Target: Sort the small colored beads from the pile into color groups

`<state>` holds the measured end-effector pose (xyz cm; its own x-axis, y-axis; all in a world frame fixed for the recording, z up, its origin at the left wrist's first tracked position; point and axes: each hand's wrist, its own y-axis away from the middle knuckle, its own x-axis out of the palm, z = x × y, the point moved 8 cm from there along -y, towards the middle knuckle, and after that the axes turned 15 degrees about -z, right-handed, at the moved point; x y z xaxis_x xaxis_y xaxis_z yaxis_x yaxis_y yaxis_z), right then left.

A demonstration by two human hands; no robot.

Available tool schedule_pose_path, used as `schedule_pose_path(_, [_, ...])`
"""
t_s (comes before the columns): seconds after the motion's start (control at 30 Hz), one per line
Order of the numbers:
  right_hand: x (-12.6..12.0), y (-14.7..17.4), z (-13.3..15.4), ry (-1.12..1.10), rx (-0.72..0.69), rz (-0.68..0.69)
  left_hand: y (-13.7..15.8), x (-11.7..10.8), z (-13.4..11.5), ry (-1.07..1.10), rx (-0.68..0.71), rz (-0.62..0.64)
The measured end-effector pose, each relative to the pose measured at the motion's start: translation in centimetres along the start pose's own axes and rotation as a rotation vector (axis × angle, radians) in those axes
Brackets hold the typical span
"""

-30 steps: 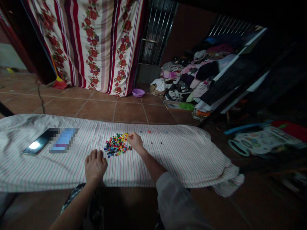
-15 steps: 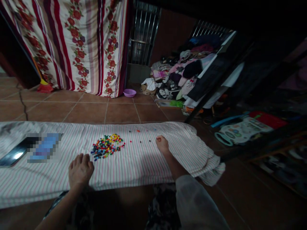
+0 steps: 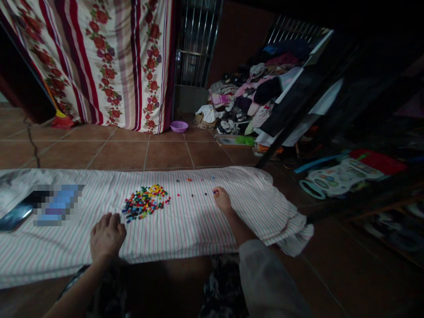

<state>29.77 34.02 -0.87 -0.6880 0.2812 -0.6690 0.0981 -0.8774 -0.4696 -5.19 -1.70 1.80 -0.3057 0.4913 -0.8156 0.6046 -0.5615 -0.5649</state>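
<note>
A heap of tiny coloured pieces, like little blocks or beads, lies on a striped cloth. To the right of the heap, several single pieces are set apart in two loose rows, among them an orange piece, a red piece and a black piece. My right hand is pinched at the right end of the nearer row, a small dark blue piece showing at its fingertips. My left hand rests palm down on the cloth, just left and in front of the heap, fingers loosely stretched and holding nothing.
At the left a dark phone-like device lies beside a blurred-out patch. Beyond the cloth are a tiled floor, a purple basin, a floral curtain and a pile of clothes. A toy panel lies at the right.
My right hand stays near the end of the row with its fingers slightly turned, and a dark blue piece now shows there. The view has shifted a little; my left hand still rests.
</note>
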Motion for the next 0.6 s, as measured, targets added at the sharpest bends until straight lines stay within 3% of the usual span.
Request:
schedule_pose_path(0.4, [-1.9, 1.7, -0.8, -0.066, 0.077, -0.129, -0.2, -0.4, -0.1, 0.000, -0.005, -0.007])
schedule_pose_path(0.6, [-2.1, 4.2, 3.0, -0.092, -0.009, -0.224, -0.1, -0.4, 0.0, 0.030, -0.012, -0.030])
